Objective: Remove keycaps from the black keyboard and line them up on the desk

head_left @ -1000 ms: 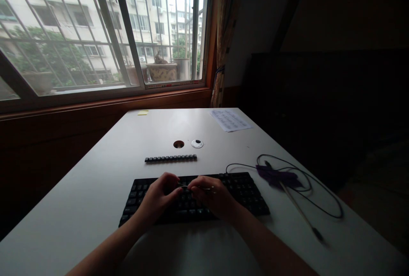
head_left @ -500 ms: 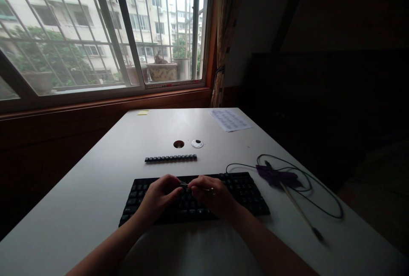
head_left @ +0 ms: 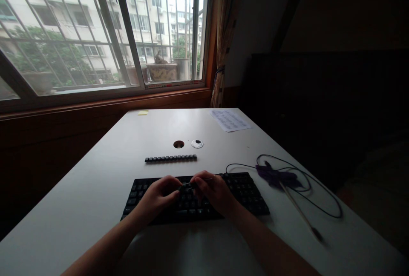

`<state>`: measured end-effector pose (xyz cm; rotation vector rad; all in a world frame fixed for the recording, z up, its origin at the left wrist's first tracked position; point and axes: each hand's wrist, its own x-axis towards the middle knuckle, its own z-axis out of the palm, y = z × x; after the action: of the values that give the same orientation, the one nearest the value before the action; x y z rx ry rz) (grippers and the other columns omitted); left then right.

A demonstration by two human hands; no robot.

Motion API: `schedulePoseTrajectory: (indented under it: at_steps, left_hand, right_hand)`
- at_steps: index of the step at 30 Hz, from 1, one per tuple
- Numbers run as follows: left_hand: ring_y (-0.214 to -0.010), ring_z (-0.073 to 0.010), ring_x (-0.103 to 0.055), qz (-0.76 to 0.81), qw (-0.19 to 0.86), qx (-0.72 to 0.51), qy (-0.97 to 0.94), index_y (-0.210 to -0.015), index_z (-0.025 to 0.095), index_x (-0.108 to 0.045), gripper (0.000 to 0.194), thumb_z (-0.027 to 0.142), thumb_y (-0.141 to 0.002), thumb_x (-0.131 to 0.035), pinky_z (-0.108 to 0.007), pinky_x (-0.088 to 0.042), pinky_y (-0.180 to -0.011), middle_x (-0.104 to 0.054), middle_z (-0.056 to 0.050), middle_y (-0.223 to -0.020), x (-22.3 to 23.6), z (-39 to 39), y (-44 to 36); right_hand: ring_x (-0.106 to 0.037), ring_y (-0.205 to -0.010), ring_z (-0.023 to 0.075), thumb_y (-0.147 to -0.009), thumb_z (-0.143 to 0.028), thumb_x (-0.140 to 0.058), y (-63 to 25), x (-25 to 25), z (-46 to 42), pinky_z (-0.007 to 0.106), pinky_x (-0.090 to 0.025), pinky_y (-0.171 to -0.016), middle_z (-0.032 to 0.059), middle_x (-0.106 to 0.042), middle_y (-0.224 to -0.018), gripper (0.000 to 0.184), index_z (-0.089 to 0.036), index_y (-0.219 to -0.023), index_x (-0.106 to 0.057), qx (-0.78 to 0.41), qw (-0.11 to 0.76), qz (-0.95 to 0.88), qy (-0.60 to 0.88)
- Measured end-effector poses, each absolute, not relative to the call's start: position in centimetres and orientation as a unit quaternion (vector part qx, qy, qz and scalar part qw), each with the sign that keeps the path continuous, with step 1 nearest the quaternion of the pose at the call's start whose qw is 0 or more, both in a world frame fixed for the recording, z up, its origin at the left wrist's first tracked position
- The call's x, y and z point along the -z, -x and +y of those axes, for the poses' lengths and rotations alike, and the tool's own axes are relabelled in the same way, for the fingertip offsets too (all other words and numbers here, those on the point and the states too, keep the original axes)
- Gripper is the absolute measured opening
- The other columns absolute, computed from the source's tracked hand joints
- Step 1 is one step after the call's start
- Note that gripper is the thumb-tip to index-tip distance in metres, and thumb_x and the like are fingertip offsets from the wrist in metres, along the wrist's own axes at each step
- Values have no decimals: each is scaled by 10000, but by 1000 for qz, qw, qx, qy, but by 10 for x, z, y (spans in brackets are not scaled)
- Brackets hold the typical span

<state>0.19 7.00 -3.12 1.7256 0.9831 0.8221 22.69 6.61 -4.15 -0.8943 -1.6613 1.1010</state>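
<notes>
Left hand [head_left: 159, 195] pinches a small dark piece [head_left: 184, 188]; right hand [head_left: 213, 191], fingers curled, grips a slender tool [head_left: 188, 184]; keyboard [head_left: 191, 206] beneath.

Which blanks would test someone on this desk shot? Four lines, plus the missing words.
1. The bare left hand and bare right hand are over a long rectangular keyboard whose colour is ____.
2. The straight row of small black keycaps lies between that keyboard and the round dark ____ cut in the white tabletop.
3. The small yellow paper note lies near the tabletop's far ____ corner, as the camera sees it.
4. The bunched cloth by the thin black cable is ____.

Missing words: black; hole; left; purple.
</notes>
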Motion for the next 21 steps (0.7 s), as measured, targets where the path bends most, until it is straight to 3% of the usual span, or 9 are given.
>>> schedulePoseTrajectory:
  at_steps: [12, 21]
  left_hand:
    - [-984, -225, -613, 380, 490, -394, -678, -987, 177, -636, 158, 281, -869, -636, -347, -490, -890, -640, -67, -1006, 30, 70, -4]
    - [-963, -207, -595, 373, 494, -415, -667, -962, 181, -631, 146, 272, -853, -661, -329, -473, -870, -585, -63, -1023, 31, 71, -2]
  right_hand:
    - [-572, -531, 99, -964, -338, -498, -230, 39, 62, 221, -466, -540, -24, -609, -656, 200, -199, -954, -641, -385, 460, -712, 366]
    - [-524, -901, 193, -931, -179, -486, -238, 23, 62, 366, -451, -828, 56, -549, -902, 133, -190, -886, -610, -74, 486, -790, 366]
